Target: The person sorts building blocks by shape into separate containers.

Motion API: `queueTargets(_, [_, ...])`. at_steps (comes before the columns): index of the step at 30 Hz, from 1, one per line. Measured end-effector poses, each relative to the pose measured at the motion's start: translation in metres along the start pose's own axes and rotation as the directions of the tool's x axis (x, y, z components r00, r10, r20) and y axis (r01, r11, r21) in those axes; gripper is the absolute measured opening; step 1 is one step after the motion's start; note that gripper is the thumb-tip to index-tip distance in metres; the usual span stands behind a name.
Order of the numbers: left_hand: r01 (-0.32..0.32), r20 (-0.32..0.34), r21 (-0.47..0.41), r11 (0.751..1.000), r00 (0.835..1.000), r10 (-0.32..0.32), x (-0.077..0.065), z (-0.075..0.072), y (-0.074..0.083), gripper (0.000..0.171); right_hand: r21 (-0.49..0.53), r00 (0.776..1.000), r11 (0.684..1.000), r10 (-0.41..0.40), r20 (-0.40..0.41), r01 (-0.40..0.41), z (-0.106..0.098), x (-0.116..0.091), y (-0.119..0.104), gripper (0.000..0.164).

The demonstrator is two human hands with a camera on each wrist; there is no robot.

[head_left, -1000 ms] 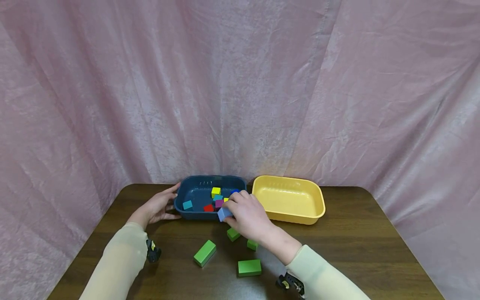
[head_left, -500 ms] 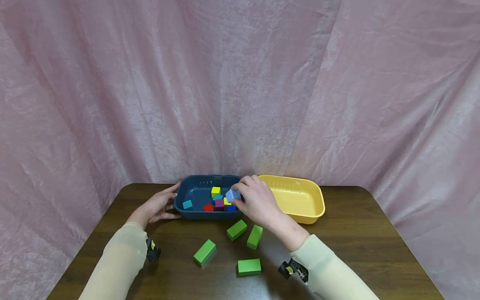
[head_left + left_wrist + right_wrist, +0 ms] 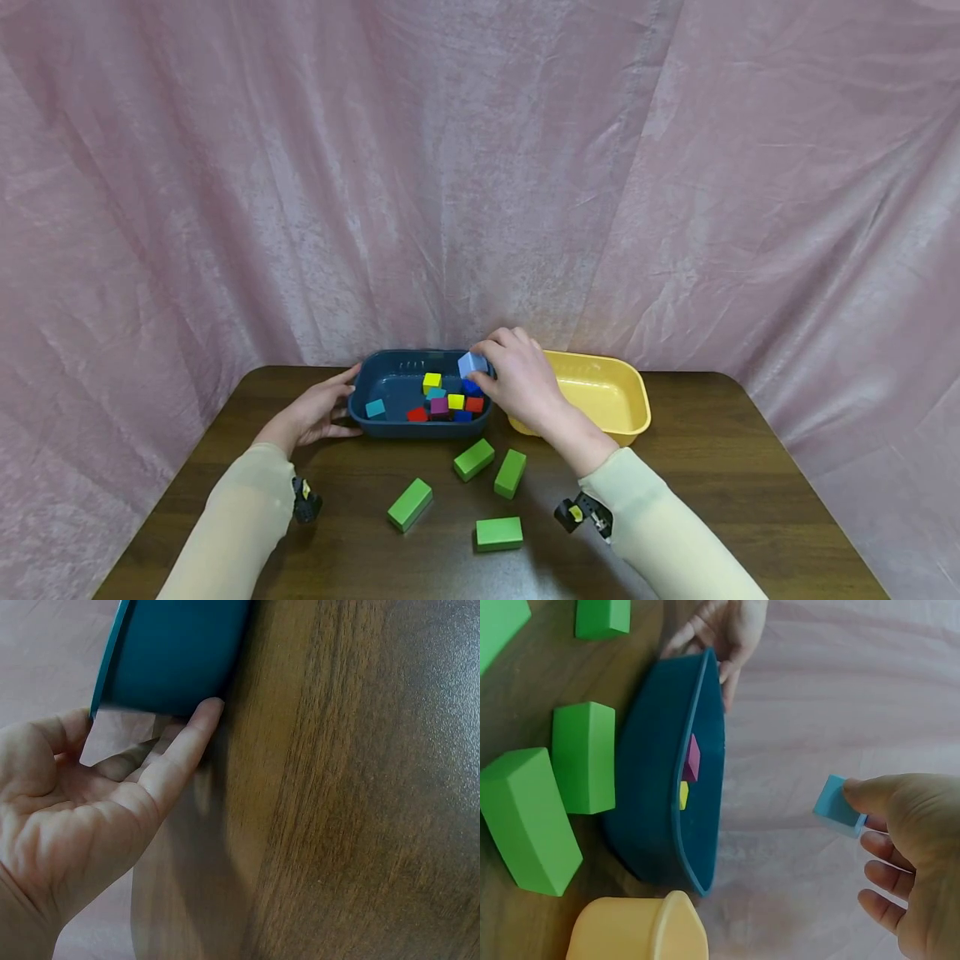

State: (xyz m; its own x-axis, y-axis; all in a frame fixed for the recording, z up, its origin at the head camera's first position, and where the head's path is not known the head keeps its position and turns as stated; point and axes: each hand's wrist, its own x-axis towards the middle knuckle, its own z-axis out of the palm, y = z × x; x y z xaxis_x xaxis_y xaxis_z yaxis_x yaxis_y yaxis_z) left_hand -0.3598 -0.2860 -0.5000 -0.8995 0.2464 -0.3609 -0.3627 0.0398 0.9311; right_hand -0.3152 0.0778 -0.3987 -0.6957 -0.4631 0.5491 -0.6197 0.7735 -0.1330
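My right hand [image 3: 523, 382] pinches a light blue cube [image 3: 472, 365] between thumb and fingers. It holds the cube above the right end of the dark blue bin [image 3: 412, 431]. In the right wrist view the cube stands clear of the bin, with the other fingers loosely bent. Spread fingers of my left hand [image 3: 318, 412] touch the bin's left end; the left wrist view shows a digit at the rim and another along the wall. Inside the bin lie several small cubes, among them a purple cube [image 3: 439, 407], a yellow cube [image 3: 432, 382] and a red cube [image 3: 475, 404].
A yellow bin [image 3: 577, 434] stands right of the blue one, partly behind my right hand. Several green blocks lie on the wooden table [image 3: 337, 550] in front, one green block [image 3: 498, 533] nearest me. A pink curtain [image 3: 450, 167] hangs behind the table.
My right hand has carried the light blue cube up and back from the bin's front edge to over its right end. More cubes and green blocks now show. My left hand stays put.
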Motion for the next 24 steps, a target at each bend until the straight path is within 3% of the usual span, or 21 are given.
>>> queueTargets(13, [0.005, -0.005, -0.001, 1.0, 1.0, -0.005, -0.003, 0.002, 0.003, 0.062, 0.047, 0.976, 0.979, 0.193, 0.096, -0.198, 0.01, 0.021, 0.007, 0.036])
queueTargets(24, [0.009, -0.011, -0.002, 1.0, 1.0, -0.009, 0.001, -0.001, 0.0, 0.062, -0.021, 0.966, 0.977, 0.214, 0.147, -0.213, 0.026, 0.03, 0.013, 0.036])
